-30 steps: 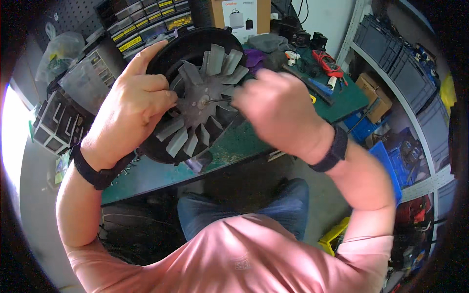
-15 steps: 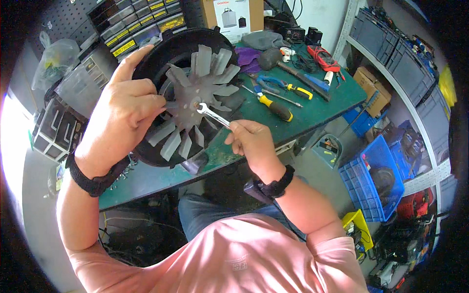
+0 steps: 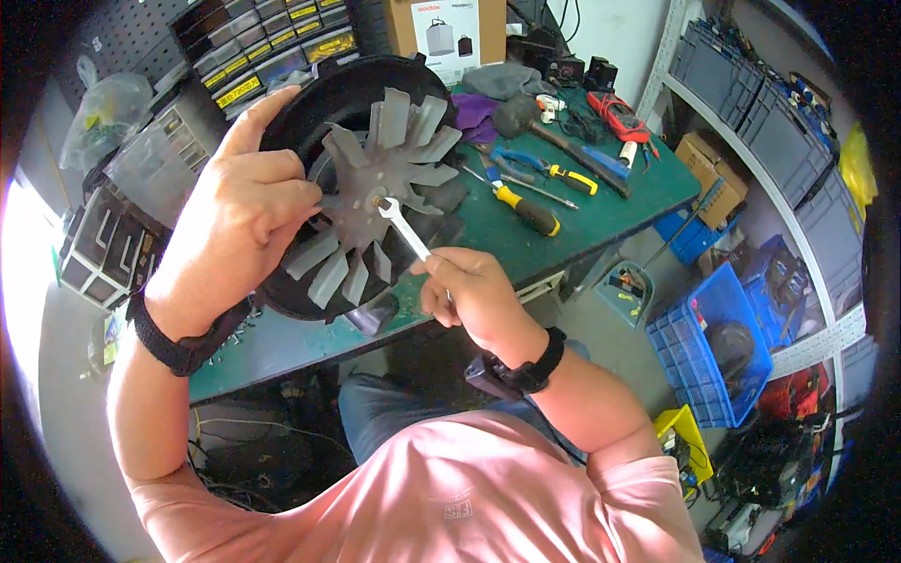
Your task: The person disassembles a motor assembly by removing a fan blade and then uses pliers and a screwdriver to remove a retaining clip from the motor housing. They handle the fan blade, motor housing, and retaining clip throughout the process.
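A metal fan wheel (image 3: 361,183) with bent grey blades sits in a round black housing (image 3: 282,296), tilted up at the bench's near left. My left hand (image 3: 246,202) is closed on its left side: the index finger stretches along the housing rim, and the other fingers curl at the blades. In my right hand (image 3: 474,291) is a silver wrench (image 3: 408,230), its handle pinched between thumb and fingers. The open jaw of the wrench is at the small brass-coloured hub centre (image 3: 380,201). How firmly it sits there cannot be made out.
On the green bench (image 3: 615,225) lie a yellow-and-black screwdriver (image 3: 527,208), pliers (image 3: 572,178), a hammer (image 3: 582,150) and red cables (image 3: 615,114). Small-parts drawers (image 3: 272,56) stand behind. A blue crate (image 3: 699,357) and shelving are at the right.
My right hand has moved slightly down and left, swinging the wrench handle to a steeper angle. The jaw stays at the hub, and my left hand and the fan hardly move.
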`<action>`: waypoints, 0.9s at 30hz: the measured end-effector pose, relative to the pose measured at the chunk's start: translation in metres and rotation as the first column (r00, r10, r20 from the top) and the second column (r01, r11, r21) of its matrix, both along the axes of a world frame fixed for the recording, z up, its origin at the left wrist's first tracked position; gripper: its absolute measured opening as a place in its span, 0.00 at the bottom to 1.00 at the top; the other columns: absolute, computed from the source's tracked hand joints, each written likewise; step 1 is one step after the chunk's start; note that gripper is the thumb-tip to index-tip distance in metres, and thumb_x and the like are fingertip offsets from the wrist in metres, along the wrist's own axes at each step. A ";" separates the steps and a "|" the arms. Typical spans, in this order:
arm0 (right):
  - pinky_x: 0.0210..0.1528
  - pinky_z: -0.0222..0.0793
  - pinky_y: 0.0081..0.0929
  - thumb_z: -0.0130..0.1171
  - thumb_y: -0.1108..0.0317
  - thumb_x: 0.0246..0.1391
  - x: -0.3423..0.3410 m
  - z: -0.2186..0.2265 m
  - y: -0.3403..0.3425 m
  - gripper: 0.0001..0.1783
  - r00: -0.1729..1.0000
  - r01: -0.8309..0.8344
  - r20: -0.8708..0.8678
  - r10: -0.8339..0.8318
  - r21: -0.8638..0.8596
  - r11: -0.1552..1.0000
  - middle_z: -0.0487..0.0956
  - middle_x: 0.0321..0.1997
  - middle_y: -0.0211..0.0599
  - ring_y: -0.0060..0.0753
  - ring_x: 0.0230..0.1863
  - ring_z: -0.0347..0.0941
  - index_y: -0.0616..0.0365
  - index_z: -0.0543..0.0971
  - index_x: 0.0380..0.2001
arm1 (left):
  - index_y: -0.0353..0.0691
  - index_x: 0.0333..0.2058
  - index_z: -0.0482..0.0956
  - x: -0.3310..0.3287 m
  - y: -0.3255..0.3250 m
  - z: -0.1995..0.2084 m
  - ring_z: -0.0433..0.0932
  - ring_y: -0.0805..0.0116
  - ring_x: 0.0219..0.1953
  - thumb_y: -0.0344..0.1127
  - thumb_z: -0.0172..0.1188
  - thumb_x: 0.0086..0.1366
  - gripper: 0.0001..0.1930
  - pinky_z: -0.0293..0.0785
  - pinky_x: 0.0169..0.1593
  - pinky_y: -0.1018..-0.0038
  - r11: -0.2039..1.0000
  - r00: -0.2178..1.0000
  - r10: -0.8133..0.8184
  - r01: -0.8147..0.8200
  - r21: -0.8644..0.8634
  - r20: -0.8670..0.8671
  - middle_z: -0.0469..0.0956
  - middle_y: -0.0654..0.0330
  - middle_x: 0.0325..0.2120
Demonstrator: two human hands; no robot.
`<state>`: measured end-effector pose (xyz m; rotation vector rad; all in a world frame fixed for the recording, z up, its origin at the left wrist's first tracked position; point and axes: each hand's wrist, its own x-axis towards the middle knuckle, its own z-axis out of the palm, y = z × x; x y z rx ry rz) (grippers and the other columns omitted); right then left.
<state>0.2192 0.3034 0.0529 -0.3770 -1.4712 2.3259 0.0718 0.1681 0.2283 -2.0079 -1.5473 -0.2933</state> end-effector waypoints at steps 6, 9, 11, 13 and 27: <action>0.15 0.53 0.17 0.49 0.64 0.63 -0.004 -0.002 0.003 0.14 0.999 0.000 -0.033 0.001 0.034 0.999 0.73 0.16 0.37 0.19 0.12 0.59 0.66 0.77 0.35 | 0.34 0.21 0.75 0.000 -0.001 0.002 0.74 0.49 0.36 0.22 0.61 0.41 0.05 0.64 0.61 0.53 0.999 1.000 -0.016 0.015 -0.029 -0.024 0.66 0.56 0.17; 0.15 0.51 0.17 0.49 0.64 0.63 -0.005 -0.001 0.004 0.14 0.999 -0.001 -0.046 0.004 0.058 0.998 0.72 0.15 0.36 0.19 0.12 0.59 0.66 0.77 0.35 | 0.34 0.21 0.75 0.000 -0.001 0.003 0.75 0.49 0.37 0.22 0.61 0.42 0.05 0.64 0.60 0.53 1.000 1.000 -0.009 0.009 -0.024 -0.013 0.66 0.56 0.17; 0.15 0.50 0.17 0.50 0.64 0.62 -0.005 0.002 0.005 0.14 0.999 -0.004 -0.039 0.007 0.085 0.996 0.71 0.14 0.35 0.18 0.12 0.58 0.66 0.77 0.35 | 0.34 0.21 0.76 0.000 -0.001 0.002 0.75 0.49 0.38 0.22 0.61 0.41 0.05 0.64 0.60 0.53 1.000 1.000 -0.010 0.010 -0.009 -0.017 0.66 0.56 0.17; 0.15 0.49 0.17 0.50 0.64 0.62 -0.004 0.006 0.009 0.14 1.000 -0.003 -0.010 0.005 0.111 0.994 0.70 0.14 0.34 0.17 0.12 0.57 0.66 0.77 0.34 | 0.34 0.21 0.76 0.000 -0.001 0.001 0.75 0.49 0.39 0.23 0.61 0.40 0.06 0.64 0.60 0.53 1.000 1.000 -0.013 0.013 -0.005 -0.020 0.66 0.56 0.17; 0.26 0.66 0.31 0.53 0.67 0.44 0.006 0.071 0.060 0.09 0.916 0.309 -0.399 0.043 0.634 -0.709 0.72 0.25 0.32 0.35 0.27 0.71 0.56 0.76 0.31 | 0.34 0.21 0.75 0.000 0.000 0.001 0.74 0.46 0.43 0.23 0.61 0.40 0.06 0.65 0.59 0.54 1.000 0.999 0.005 -0.006 -0.019 -0.047 0.67 0.56 0.18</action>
